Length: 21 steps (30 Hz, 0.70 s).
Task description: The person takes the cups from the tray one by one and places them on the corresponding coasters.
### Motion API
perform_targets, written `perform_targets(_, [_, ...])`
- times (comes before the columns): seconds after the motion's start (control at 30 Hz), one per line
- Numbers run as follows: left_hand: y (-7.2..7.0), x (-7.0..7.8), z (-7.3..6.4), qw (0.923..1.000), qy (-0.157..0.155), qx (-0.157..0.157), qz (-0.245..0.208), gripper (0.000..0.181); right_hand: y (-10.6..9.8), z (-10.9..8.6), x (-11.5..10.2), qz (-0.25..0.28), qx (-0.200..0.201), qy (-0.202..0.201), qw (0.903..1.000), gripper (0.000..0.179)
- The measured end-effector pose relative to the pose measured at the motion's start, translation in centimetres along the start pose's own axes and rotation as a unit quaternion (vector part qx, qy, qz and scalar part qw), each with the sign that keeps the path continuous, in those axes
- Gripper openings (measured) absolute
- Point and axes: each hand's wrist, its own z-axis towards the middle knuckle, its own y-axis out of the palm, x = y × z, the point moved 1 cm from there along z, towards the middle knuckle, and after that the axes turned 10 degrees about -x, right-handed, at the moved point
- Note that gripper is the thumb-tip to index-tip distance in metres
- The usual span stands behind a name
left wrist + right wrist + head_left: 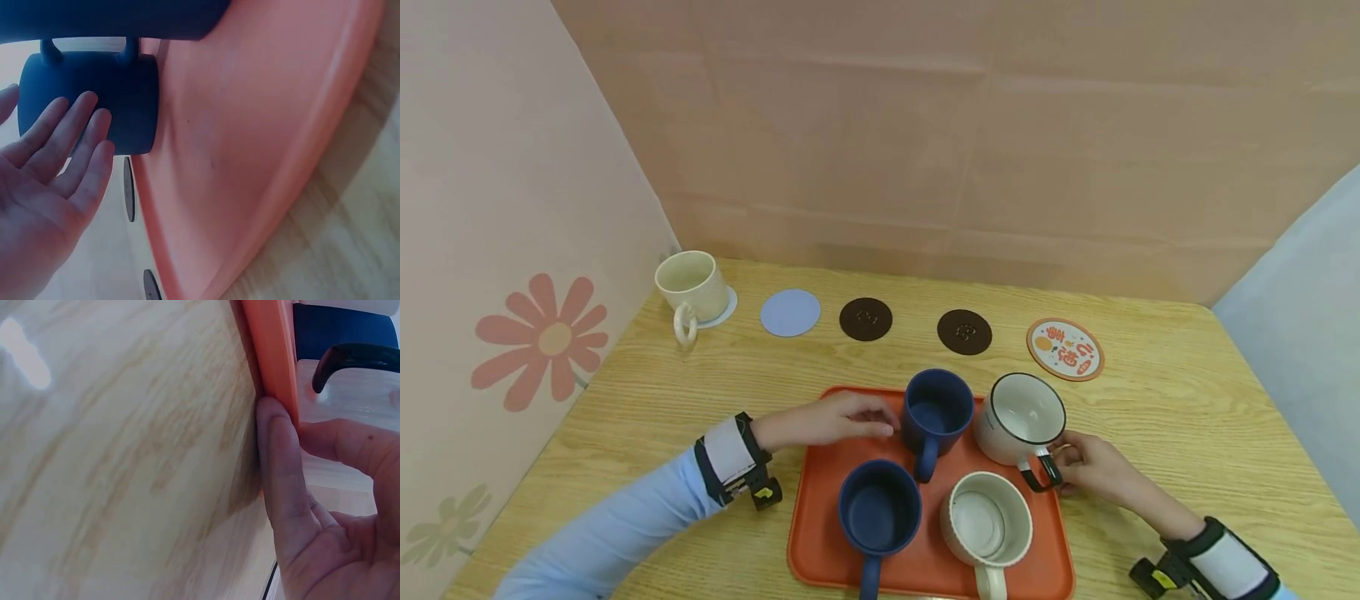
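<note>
An orange-red tray [816,525] carries two dark blue mugs, a white mug and a cream mug. My right hand [1097,471] pinches the tray's right rim between thumb and fingers, as the right wrist view shows, next to the white mug [1006,435] with its black rim and handle. On the left, my left hand [842,419] reaches over the tray with loosely straight fingers close to the far blue mug [936,404]; whether they touch it I cannot tell. Nearer to me stand the other blue mug [880,510] and the cream mug [987,521].
A pale cream cup [691,283] stands on a white coaster [727,310] at the back left. Rightward from it lie a lilac coaster [790,312], two dark brown coasters [866,319] and an orange-rimmed printed coaster [1065,349]. Wall sheets border the wooden table [1180,375].
</note>
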Motion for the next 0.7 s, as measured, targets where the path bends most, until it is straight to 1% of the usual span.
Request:
perform_targets(0.07, [0.1,0.0,0.1,0.9999,0.009,-0.006,-0.008,0.022,0.0,0.0,0.0,-0.001,0.000,-0.002,1.0000,0.032])
perform_targets(0.2, [0.3,0.1,0.3,0.9985,0.024,-0.033,-0.035,0.022,0.0,0.0,0.0,0.001,-0.001,-0.003,1.0000,0.032])
perform_targets(0.37, [0.6,-0.1,0.7,0.9974,0.028,-0.049,-0.045,0.022,0.0,0.0,0.1,0.006,-0.001,-0.004,1.0000,0.031])
perform_targets(0.5, [0.8,0.0,0.9,0.9962,0.023,-0.062,-0.056,0.025,0.1,0.0,0.1,0.016,-0.002,-0.007,0.9999,0.031])
perform_targets(0.6, [0.9,0.1,1.0,0.9944,0.013,-0.075,-0.073,0.027,0.1,0.0,0.2,0.023,-0.002,-0.007,0.9997,0.032])
perform_targets(0.7, [1.1,0.2,1.2,0.9933,0.001,-0.083,-0.081,0.029,0.1,0.0,0.2,0.027,-0.002,-0.007,0.9996,0.033])
